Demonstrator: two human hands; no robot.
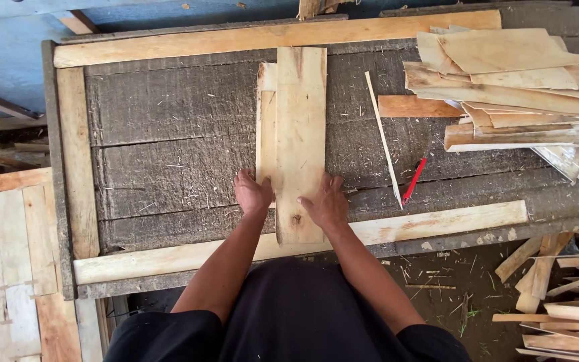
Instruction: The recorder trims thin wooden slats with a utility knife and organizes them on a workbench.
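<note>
A wide pale wooden board [300, 127] lies lengthwise across a dark weathered workbench [169, 154], on top of narrower pale boards [265, 127] that show at its left edge. My left hand [252, 192] rests with spread fingers on the near end of the narrower boards, at the wide board's left edge. My right hand [326, 200] lies flat on the wide board's near right edge. Neither hand grips anything.
Pale slats frame the bench: a far slat [236, 39], a left slat [78, 161] and a near slat [437, 224]. A heap of thin wood offcuts [524, 94] fills the far right. A thin stick [383, 137] and a red pencil [413, 181] lie right of my hands. Scrap wood [557, 295] lies on the ground.
</note>
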